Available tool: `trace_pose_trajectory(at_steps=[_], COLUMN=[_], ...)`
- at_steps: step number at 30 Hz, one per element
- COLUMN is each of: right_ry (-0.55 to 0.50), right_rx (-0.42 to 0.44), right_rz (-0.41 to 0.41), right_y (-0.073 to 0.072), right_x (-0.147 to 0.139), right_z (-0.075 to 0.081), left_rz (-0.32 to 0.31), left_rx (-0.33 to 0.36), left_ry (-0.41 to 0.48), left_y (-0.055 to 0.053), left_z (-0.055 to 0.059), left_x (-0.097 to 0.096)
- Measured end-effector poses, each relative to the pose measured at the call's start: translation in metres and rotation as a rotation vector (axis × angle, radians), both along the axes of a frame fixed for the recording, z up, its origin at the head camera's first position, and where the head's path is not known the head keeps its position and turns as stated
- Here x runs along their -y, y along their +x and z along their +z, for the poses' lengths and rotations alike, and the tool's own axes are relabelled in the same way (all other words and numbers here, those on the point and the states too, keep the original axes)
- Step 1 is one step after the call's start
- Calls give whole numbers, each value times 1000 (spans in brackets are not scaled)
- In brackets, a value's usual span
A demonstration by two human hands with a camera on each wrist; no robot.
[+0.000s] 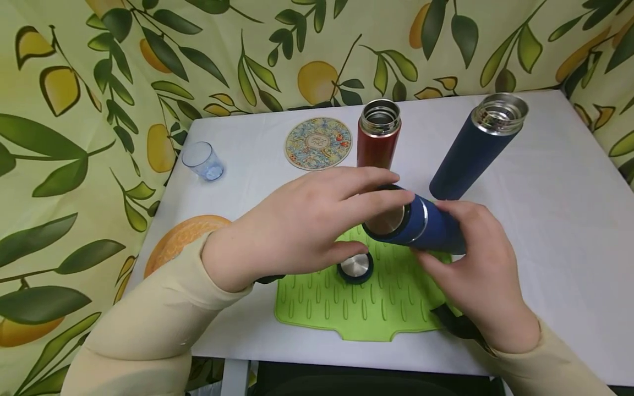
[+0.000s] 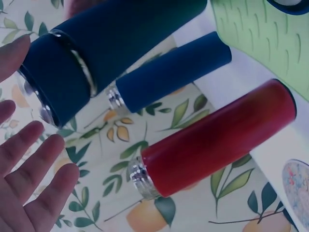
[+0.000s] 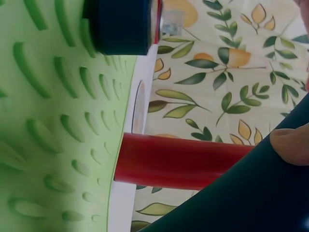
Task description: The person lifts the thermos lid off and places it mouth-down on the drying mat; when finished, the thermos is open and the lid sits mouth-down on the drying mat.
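My right hand (image 1: 480,269) grips a blue thermos (image 1: 441,228) around its body and holds it tilted above the green mat (image 1: 322,308). Its capped end (image 1: 388,223), with a metal top, points toward my left hand (image 1: 312,220). The left fingers (image 2: 29,179) are spread beside that end, and in the left wrist view they look apart from it. A loose dark cap with a silver top (image 1: 356,265) lies on the mat below. Behind stand a red thermos (image 1: 375,146) and a darker blue thermos (image 1: 470,157), both without lids.
A small blue glass (image 1: 203,162) stands at the table's left. Two round coasters lie on the white table (image 1: 559,220): a patterned one (image 1: 317,143) behind and an orange one (image 1: 173,242) partly under my left forearm. Floral cloth (image 1: 238,55) hangs behind.
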State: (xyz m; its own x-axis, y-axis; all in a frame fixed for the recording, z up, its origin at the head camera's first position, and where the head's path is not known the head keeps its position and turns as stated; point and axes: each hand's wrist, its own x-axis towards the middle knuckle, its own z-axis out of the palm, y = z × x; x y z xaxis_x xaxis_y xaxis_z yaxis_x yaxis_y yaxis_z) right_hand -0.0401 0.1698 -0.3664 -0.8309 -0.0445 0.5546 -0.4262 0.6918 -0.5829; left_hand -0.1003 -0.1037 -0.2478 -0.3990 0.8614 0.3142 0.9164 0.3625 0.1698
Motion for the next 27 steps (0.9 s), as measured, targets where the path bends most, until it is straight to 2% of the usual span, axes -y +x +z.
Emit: trace_pose_trajectory(at_steps=[8, 12, 17, 21, 24, 27], right_ry=[51, 82, 135, 147, 139, 162], right_rx=[-72, -85, -97, -141, -171, -163], right_rz=[46, 58, 68, 70, 69, 62], right_y=[0, 1, 3, 3, 3, 3], right_x=[6, 7, 8, 9, 10, 9], right_z=[-10, -12, -15, -17, -19, -18], left_rz=[-40, -23, 55, 144, 208, 230], left_rx=[-1, 31, 63, 16, -22, -2], left_ry=[-6, 5, 54, 88, 78, 60], left_y=[5, 6, 6, 7, 9, 9], left_z=[-8, -15, -27, -37, -42, -43], left_x=[3, 4, 7, 6, 5, 6])
